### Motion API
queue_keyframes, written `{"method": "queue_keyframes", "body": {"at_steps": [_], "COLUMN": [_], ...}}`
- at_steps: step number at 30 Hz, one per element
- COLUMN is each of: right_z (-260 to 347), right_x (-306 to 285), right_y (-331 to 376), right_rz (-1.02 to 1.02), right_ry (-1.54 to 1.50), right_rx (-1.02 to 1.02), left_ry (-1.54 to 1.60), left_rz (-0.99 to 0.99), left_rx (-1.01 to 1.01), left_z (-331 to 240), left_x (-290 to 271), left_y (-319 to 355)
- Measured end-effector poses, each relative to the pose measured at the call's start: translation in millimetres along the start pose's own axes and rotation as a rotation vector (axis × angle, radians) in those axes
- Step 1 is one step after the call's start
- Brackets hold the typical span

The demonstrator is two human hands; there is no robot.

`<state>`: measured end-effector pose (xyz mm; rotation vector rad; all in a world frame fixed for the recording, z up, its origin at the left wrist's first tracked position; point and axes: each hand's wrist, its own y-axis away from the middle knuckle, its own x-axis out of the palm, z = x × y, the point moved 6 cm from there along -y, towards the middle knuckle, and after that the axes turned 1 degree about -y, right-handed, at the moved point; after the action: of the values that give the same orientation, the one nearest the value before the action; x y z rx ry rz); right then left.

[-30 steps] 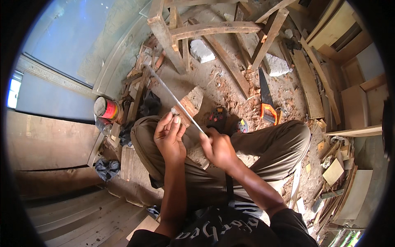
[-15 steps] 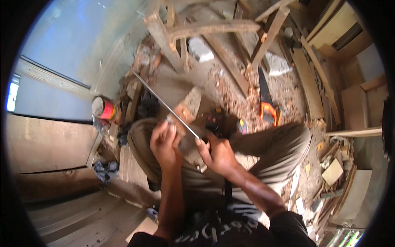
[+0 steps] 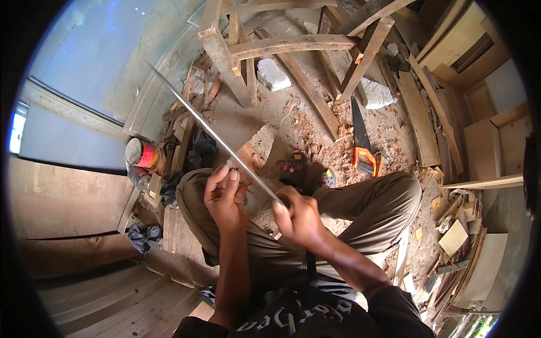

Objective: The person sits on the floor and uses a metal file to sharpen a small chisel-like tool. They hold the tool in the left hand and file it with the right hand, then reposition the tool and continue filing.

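My right hand (image 3: 300, 221) is closed round the dark handle of a long, narrow metal blade (image 3: 211, 132), seen nearly edge-on. The blade slants up and left across my lap, its tip over the left side near the wall. My left hand (image 3: 224, 197) is closed in a pinch close to the blade's lower half, holding a small pale piece (image 3: 231, 164); what kind it is I cannot make out. Whether the piece touches the blade is unclear. Beyond the blade a block of wood (image 3: 259, 147) rests on the floor between my knees.
A saw with an orange handle (image 3: 365, 160) lies on the chip-strewn floor. Ahead stands a wooden frame (image 3: 293, 45), with white blocks (image 3: 274, 75) near it. A paint can (image 3: 142, 153) is at the left; wood scraps (image 3: 454, 236) are piled at the right.
The blade's tip has swung farther up and left, and more of its flat side shows. My right hand has shifted slightly down; my left hand stays about where it was.
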<state>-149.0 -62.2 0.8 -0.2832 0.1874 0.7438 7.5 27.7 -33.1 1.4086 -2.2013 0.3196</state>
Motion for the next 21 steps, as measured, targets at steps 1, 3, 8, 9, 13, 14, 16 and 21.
{"method": "queue_keyframes", "body": {"at_steps": [1, 3, 8, 9, 13, 14, 16, 21], "right_z": [-37.1, -56.5, 7.6, 10.9, -54.5, -58.3, -23.5, -8.7], "right_x": [8.9, 9.8, 0.2, -0.2, 16.9, 16.2, 11.7, 11.6], "right_y": [2.9, 3.4, -9.0, -3.0, 7.2, 6.7, -4.1, 4.9], "right_rz": [0.031, 0.081, 0.079, 0.0, 0.14, 0.167, 0.147, 0.064], "right_ry": [0.093, 0.272, 0.007, -0.028, 0.15, 0.191, 0.084, -0.007], "right_rx": [0.084, 0.136, 0.072, -0.039, 0.16, 0.187, 0.151, -0.007], "left_ry": [-0.02, -0.055, -0.031, 0.016, -0.091, -0.084, -0.087, -0.052], "left_rz": [-0.024, -0.024, -0.014, 0.024, -0.078, -0.075, -0.074, -0.044], "left_rx": [-0.009, -0.021, -0.018, 0.002, 0.013, 0.016, -0.007, 0.018], "left_z": [0.3, 0.7, -1.3, -0.6, -6.7, -8.0, -7.5, -8.0], "left_x": [0.9, -4.6, -4.5, -1.2, -10.1, -10.6, -19.5, -10.4], "left_y": [1.1, 0.7, 9.7, 10.8, 3.0, 0.8, 1.2, -3.3]}}
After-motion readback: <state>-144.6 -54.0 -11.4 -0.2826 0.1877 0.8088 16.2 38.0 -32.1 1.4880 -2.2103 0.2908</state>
